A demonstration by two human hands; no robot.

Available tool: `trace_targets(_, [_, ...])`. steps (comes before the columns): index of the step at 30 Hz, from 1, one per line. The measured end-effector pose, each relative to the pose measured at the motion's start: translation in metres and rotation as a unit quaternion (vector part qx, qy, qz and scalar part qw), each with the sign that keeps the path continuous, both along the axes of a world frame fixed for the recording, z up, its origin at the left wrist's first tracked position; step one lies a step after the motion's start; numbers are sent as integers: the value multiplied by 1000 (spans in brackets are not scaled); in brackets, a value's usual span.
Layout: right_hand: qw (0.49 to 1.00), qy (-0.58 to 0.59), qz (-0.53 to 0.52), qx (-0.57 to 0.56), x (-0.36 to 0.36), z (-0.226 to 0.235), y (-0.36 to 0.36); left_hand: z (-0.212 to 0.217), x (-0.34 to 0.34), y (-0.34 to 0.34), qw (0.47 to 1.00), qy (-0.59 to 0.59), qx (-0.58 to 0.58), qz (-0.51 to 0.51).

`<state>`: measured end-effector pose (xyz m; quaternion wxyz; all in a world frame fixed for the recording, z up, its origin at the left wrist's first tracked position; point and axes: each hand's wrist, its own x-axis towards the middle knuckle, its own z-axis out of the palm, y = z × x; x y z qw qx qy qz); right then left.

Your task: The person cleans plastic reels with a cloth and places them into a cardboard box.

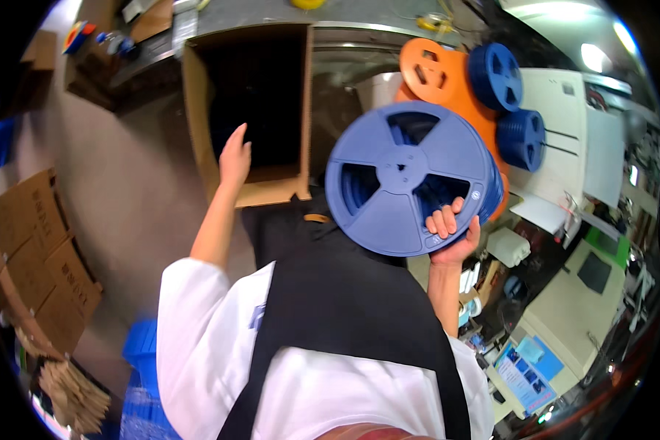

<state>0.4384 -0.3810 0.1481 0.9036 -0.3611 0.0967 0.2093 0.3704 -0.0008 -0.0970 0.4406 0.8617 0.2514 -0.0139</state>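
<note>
My right hand grips a stack of large blue plastic reels, its fingers hooked into an opening of the front reel and the palm at the lower right rim. The stack is held up in front of me, its flat face toward me. My left hand is empty, fingers stretched out, over the left side of an open cardboard box. The box's inside is too dark to make out.
Right of the stack are orange reels, with more blue reels beside them. A grey bench runs behind the box. Closed cartons stand at the far left, above blue crates. Pale machines fill the right.
</note>
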Motion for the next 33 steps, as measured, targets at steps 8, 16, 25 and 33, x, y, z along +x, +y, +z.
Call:
trace_targets(8, [974, -43, 61, 212, 7, 5, -14, 128, -15, -63, 879, -333, 171, -294])
trace_targets(16, [976, 0, 84, 201, 8, 1, -2, 177, -10, -49, 822, -277, 205, -453])
trace_targets(25, [973, -5, 110, 204, 10, -5, 0, 174, -18, -46, 812, -269, 217, -469])
trace_targets(33, [957, -74, 180, 215, 20, -6, 0, 200, 17, -51, 900, -320, 86, -283])
